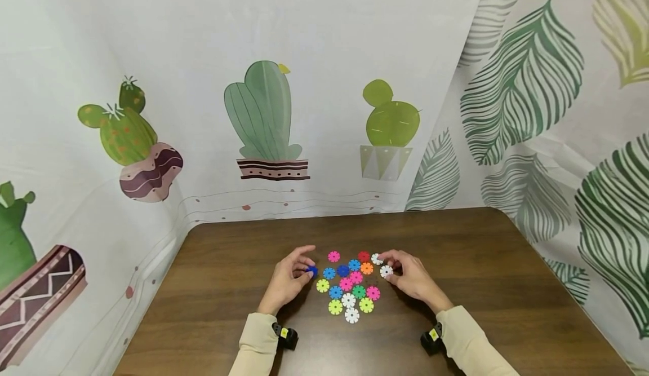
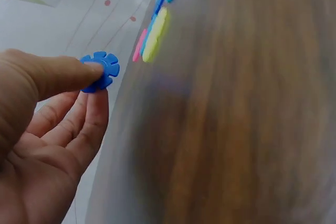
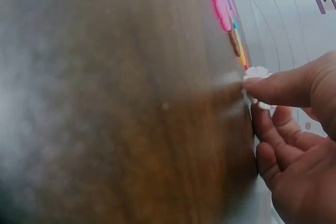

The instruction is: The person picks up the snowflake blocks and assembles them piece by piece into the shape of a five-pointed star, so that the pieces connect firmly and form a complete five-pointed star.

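Observation:
My left hand (image 1: 287,281) pinches a dark blue notched disc (image 1: 312,271), a flower-shaped piece with slots round its edge. In the left wrist view the thumb lies across the face of this blue disc (image 2: 111,68), with fingertips behind it. On the other side, my right hand (image 1: 414,279) pinches a white notched disc (image 1: 386,271) between thumb and fingers. The right wrist view shows that white disc (image 3: 258,72) partly hidden by the thumb. A second white disc (image 1: 376,259) lies right by the right fingertips.
Between the hands, several notched discs lie spread on the brown wooden table (image 1: 213,308). Among them are a red disc (image 1: 364,256), an orange disc (image 1: 367,268), a green disc (image 1: 359,292) and a yellow disc (image 1: 336,307). A cactus-print cloth (image 1: 334,195) hangs behind the table.

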Tool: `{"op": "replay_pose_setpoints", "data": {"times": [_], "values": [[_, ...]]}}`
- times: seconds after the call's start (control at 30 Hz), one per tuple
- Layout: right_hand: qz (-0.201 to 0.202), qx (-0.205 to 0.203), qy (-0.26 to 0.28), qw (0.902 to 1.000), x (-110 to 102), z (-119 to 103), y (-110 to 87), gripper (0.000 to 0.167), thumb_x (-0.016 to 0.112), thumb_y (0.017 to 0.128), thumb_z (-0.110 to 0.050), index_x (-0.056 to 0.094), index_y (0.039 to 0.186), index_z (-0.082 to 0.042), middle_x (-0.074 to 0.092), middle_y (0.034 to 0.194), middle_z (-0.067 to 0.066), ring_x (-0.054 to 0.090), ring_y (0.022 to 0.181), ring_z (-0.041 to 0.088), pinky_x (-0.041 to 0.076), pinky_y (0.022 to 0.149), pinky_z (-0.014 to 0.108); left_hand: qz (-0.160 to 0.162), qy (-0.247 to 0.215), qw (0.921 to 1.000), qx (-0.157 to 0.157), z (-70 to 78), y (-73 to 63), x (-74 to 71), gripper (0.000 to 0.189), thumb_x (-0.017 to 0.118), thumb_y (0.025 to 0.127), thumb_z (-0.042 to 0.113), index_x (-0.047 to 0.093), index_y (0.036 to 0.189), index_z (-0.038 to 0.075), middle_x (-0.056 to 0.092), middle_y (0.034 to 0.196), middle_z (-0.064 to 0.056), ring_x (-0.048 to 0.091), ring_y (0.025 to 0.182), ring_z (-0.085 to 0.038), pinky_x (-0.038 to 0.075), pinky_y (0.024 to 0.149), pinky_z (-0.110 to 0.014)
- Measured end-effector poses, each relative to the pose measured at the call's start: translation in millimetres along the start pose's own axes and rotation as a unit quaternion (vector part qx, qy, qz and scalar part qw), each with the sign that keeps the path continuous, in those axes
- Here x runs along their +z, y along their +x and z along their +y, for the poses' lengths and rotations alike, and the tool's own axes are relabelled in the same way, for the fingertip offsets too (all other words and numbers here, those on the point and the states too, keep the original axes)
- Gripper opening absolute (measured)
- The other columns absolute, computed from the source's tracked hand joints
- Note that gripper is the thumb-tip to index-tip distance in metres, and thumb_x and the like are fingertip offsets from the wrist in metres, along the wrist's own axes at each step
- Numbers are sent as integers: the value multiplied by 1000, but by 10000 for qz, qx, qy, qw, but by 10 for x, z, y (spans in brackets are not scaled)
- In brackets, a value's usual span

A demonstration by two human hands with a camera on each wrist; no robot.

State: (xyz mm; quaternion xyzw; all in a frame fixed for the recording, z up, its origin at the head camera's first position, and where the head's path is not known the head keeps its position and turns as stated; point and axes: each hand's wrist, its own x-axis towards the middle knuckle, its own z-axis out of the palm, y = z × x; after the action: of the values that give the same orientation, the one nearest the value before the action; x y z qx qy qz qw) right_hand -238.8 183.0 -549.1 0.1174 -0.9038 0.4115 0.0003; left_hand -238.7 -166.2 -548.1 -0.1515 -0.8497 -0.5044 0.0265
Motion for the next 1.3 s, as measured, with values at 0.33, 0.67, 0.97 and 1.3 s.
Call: {"op": "replay_pose_setpoints", "data": {"times": [0.33,0.67,0.97,1.3], "values": [[658,-80,905,9937,-21,11,33,22,84,90,-2,78,109,-10,80,97,6,67,85,8,53,73,21,371,-875,9953,-189,176,7,16,57,80,92,-4,68,140,24,76,108,-9,72,96,-12,60,89,-18],[762,-123,1735,9818,-91,-301,29,21,84,93,-11,79,113,-4,81,98,14,67,80,7,54,72,22,497,-1346,9896,-104,482,36,46,55,83,92,2,68,141,23,75,107,-16,74,95,-16,61,89,-18],[776,-477,1866,9782,-140,-714,-24,15,83,95,-16,82,110,-13,82,97,9,74,80,21,61,71,27,441,-1619,9858,55,704,20,101,54,82,95,9,65,143,25,76,107,-17,77,93,-14,63,86,-22],[820,-925,2246,9666,-174,-983,-68,14,81,97,-17,81,110,-14,82,99,11,76,84,25,62,75,27,193,-2381,9708,214,1005,2,131,53,80,98,13,62,147,24,76,102,-29,81,86,-24,65,79,-29]]}}
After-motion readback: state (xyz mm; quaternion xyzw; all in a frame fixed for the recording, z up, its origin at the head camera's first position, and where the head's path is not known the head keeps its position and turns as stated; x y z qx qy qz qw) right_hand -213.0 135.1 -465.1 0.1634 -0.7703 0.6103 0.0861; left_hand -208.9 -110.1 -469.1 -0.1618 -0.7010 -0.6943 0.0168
